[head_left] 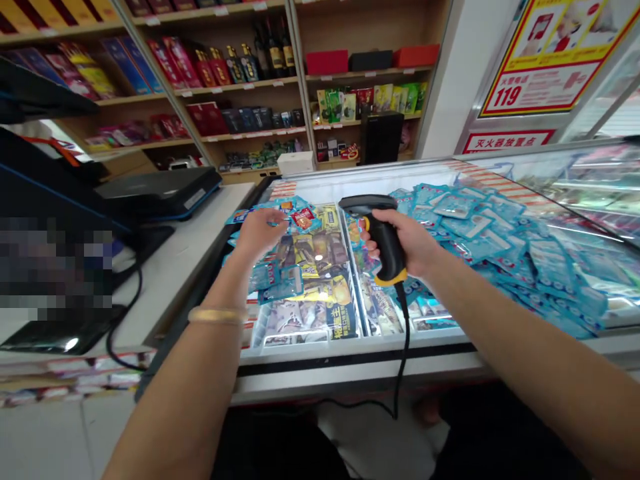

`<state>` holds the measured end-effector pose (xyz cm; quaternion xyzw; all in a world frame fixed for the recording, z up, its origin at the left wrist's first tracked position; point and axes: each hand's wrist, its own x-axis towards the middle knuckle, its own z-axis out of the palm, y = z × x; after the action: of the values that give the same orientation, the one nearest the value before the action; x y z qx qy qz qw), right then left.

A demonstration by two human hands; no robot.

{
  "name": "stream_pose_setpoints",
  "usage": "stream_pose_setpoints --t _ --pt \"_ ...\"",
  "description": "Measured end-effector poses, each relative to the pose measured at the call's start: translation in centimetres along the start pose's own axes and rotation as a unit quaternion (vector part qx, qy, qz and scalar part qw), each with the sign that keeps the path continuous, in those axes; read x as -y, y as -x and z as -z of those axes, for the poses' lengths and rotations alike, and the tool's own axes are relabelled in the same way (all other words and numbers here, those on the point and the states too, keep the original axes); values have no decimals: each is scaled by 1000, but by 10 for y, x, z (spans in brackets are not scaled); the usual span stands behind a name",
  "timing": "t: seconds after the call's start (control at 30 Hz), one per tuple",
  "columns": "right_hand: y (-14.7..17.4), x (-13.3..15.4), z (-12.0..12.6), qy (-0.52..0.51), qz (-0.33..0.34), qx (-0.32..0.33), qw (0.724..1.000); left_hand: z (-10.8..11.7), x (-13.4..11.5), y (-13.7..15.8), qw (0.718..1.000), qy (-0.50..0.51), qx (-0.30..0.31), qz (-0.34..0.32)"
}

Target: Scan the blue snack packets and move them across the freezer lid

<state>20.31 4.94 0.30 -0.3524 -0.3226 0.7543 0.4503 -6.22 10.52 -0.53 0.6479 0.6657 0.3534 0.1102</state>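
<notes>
My right hand [403,240] is wrapped round the grip of a black and yellow barcode scanner [385,243], its cable hanging down toward me. The scanner's head points left, over the glass top of a chest freezer [310,363]. To the left, the fingers of my left hand [263,233] are pinched at the edge of a small blue snack packet [303,219] with a red patch. A few more blue packets [281,283] lie below and around that hand. On the right, a large heap of similar light-blue packets [480,220] spreads over the glass.
Wrapped goods [320,253] show inside the freezer. At left stand a white counter [170,280], a dark flat device [160,190] and a dark screen. Stocked shelves [240,87] line the back. The scanner cable [404,360] loops over the freezer's front edge.
</notes>
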Motion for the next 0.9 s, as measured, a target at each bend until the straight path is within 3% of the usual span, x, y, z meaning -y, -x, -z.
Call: stream_pose_setpoints --t 0.13,0.23,0.33,0.6,0.73,0.9 --pt "-13 -31 -9 7 -68 17 998 26 19 11 990 -70 116 37" --pt "-13 -42 -4 27 -94 31 995 34 20 16 971 -96 217 19" --pt "-11 -44 3 24 -98 41 994 36 20 19 961 -108 256 -3" --pt "-5 -43 2 31 -103 38 993 29 23 22 964 -113 235 43" --pt "-4 -45 2 37 -109 35 993 27 18 22 983 -31 179 36" --pt "-3 -45 2 36 -114 42 992 22 17 22 990 7 121 74"
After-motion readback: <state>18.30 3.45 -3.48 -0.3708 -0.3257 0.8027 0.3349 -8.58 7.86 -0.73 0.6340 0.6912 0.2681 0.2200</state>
